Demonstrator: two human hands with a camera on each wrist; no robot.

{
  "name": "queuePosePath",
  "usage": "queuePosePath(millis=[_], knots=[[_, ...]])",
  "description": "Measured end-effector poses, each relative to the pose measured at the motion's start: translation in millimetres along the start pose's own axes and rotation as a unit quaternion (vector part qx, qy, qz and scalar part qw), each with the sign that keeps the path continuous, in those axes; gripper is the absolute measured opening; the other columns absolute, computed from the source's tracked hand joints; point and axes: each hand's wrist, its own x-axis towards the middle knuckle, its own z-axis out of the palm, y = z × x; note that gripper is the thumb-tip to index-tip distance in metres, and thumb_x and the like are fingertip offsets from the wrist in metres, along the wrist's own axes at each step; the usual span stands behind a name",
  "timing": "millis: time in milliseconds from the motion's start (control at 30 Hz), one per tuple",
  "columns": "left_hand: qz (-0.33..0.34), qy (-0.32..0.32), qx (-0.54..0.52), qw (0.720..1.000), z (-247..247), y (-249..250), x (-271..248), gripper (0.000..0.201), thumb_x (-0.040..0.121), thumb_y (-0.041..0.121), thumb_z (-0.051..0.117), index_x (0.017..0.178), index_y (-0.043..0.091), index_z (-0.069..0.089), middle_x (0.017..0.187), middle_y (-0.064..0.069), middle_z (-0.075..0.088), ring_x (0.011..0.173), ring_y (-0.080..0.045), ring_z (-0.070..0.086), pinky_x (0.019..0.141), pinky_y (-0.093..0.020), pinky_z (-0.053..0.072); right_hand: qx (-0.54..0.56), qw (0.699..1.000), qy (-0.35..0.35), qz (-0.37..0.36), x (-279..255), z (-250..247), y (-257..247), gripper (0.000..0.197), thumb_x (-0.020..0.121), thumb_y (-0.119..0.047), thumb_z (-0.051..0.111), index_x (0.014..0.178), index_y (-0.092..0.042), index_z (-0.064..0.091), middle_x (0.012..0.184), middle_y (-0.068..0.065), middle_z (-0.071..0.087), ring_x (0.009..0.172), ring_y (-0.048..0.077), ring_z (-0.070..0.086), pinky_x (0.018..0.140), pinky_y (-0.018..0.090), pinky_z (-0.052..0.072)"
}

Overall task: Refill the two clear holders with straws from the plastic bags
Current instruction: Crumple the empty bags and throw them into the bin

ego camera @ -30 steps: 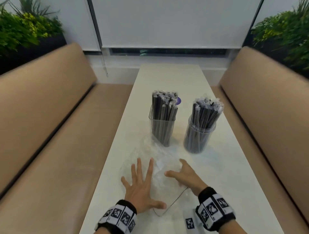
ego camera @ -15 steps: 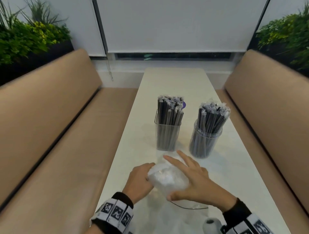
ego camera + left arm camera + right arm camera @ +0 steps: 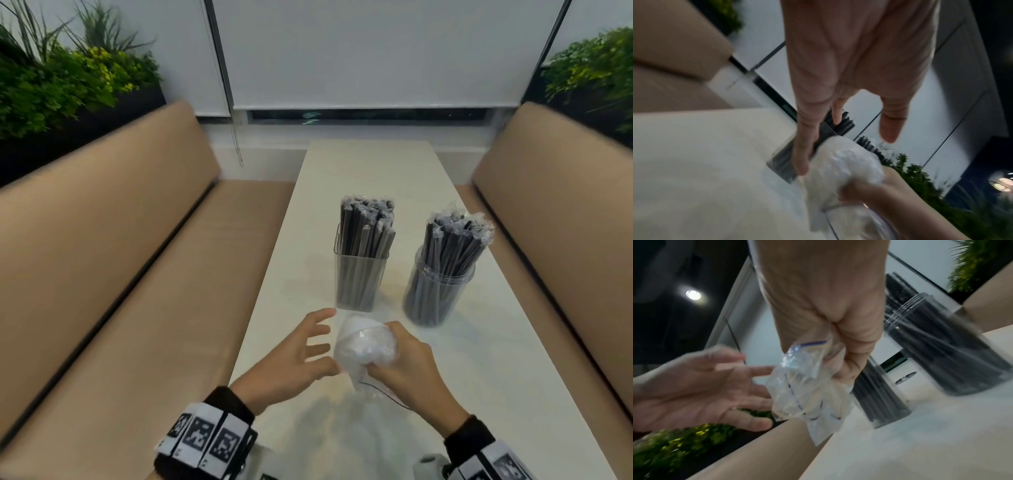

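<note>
Two clear holders stand mid-table, both packed with black wrapped straws: a square holder on the left and a round holder on the right. In front of them my right hand grips a crumpled clear plastic bag in its fist, just above the table. The bag's tail hangs below the fist. My left hand is open beside the bag on its left, fingers spread, holding nothing.
The long white table runs away from me between two tan benches. Plants sit behind both bench backs. A window with a lowered blind closes the far end.
A second ago both hands lay flat on the plastic bags on the table. They gathered the plastic into a ball; now the right hand alone holds it and the left has opened.
</note>
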Motion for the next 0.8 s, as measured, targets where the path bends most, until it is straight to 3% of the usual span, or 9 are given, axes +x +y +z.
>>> queuePosePath(millis=[100,200,267,333,400,467,600,667,800], knots=[[0.049,0.01,0.027,0.998,19.9,-2.3,-6.8,0.084,0.068,0.057,0.075,0.139,0.05,0.031,0.136,0.013,0.041,0.125,-0.002,0.047,0.101,-0.019,0.043,-0.017,0.998,-0.001,-0.065,-6.5,23.4,-15.5,0.025,0.073,-0.029,0.075,0.078,-0.027,0.051,0.069,-0.011,0.062,0.068,-0.004,0.061,0.056,0.008,0.042],[0.093,0.181,0.016,0.979,31.5,-14.3,-9.2,0.057,0.059,0.055,0.082,0.106,0.045,0.053,0.109,0.005,0.06,0.098,-0.004,0.061,0.078,-0.016,0.05,0.019,0.998,0.015,-0.052,-16.0,43.0,-29.4,0.023,0.075,-0.019,0.072,0.076,-0.03,0.051,0.067,-0.007,0.066,0.065,-0.008,0.061,0.057,0.007,0.043],[0.103,0.234,-0.036,0.966,26.6,-18.8,-13.9,0.046,0.058,0.045,0.087,0.094,0.038,0.058,0.097,0.003,0.066,0.091,-0.01,0.065,0.074,-0.023,0.055,0.138,0.99,-0.014,-0.026,-25.0,46.6,-29.4,0.031,0.076,-0.016,0.075,0.094,-0.036,0.06,0.09,-0.015,0.072,0.081,-0.006,0.067,0.068,0.008,0.048],[0.102,0.249,-0.148,0.952,17.8,-21.5,-22.9,0.037,0.062,0.036,0.086,0.089,0.031,0.06,0.092,0.0,0.07,0.087,-0.018,0.068,0.071,-0.028,0.057,0.316,0.945,-0.083,-0.015,-38.7,50.7,-25.3,0.054,0.076,-0.028,0.08,0.124,-0.038,0.057,0.117,-0.019,0.067,0.108,0.003,0.066,0.085,0.021,0.053],[0.09,0.25,-0.235,0.935,12.8,-20.9,-31.8,0.037,0.064,0.033,0.084,0.091,0.022,0.061,0.093,-0.008,0.07,0.089,-0.029,0.069,0.074,-0.037,0.059,0.431,0.894,-0.122,0.002,-51.3,58.0,-26.2,0.071,0.072,-0.052,0.078,0.135,-0.041,0.049,0.135,-0.014,0.06,0.122,0.013,0.061,0.095,0.036,0.054],[0.073,0.241,-0.298,0.921,12.3,-21.0,-41.2,0.039,0.065,0.028,0.083,0.095,0.016,0.061,0.101,-0.018,0.069,0.097,-0.039,0.067,0.084,-0.052,0.057,0.485,0.864,-0.137,0.018,-57.2,65.4,-29.2,0.076,0.07,-0.056,0.079,0.137,-0.035,0.051,0.138,-0.002,0.06,0.125,0.024,0.06,0.093,0.043,0.054],[0.051,0.191,-0.397,0.896,12.5,-18.1,-59.5,0.03,0.076,0.012,0.072,0.103,0.01,0.058,0.097,-0.017,0.068,0.087,-0.029,0.07,0.075,-0.043,0.057,0.477,0.866,-0.151,0.005,-63.2,67.7,-44.3,0.048,0.085,-0.026,0.072,0.131,-0.02,0.058,0.129,0.013,0.064,0.116,0.033,0.064,0.09,0.056,0.052],[0.035,0.196,-0.376,0.905,13.9,-21.9,-68.1,0.027,0.083,0.012,0.069,0.106,0.01,0.055,0.099,-0.016,0.067,0.085,-0.026,0.071,0.07,-0.04,0.057,0.456,0.878,-0.145,0.003,-66.3,67.1,-46.8,0.035,0.085,-0.013,0.069,0.119,-0.014,0.062,0.115,0.02,0.067,0.098,0.036,0.068,0.076,0.05,0.056],[-0.016,0.196,-0.285,0.938,6.9,-42.7,-95.3,0.075,0.072,0.062,0.067,0.132,0.021,0.046,0.128,-0.003,0.063,0.11,-0.022,0.066,0.083,-0.038,0.055,0.389,0.914,-0.117,-0.014,-73.6,70.8,-52.7,0.02,0.082,-0.003,0.073,0.099,-0.012,0.068,0.093,0.017,0.068,0.079,0.028,0.068,0.063,0.039,0.055]])
